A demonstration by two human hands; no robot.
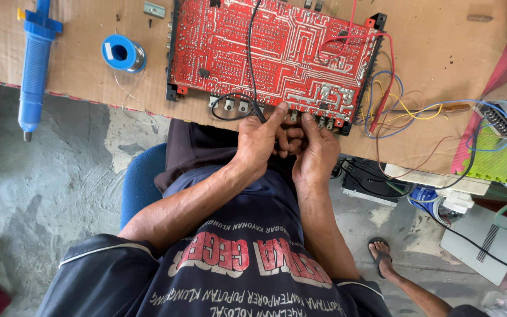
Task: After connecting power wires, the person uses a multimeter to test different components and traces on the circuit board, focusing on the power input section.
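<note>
Red printed circuit board (271,56), large rectangle w/ black end brackets, lies solder side up on the cardboard-covered table (83,64). Its long axis runs left-right, and its near edge overhangs right at the grip. From both hands the board lies just far of the fingertips, touching.

Left hand (259,144): fingers curled shut, thumb tip pressed on the board's near edge beside a thin black wire (252,70) that runs far across the board. Can't tell whether the wire itself is pinched. Right hand (315,152): fingers folded in toward the left hand, tips at the row of small metal tabs along the near edge; what sits between the fingers is hidden. Hands touch each other, about equally near the edge.

Outward: bundle of red, yellow and blue wires (391,103) trails off the board's right end. Left of the board, a blue spool of solder wire (121,53). Far left, a blue plastic desoldering pump (33,64), long axis near-far. Someone else's sandalled foot (381,253) on the concrete floor, near right.
</note>
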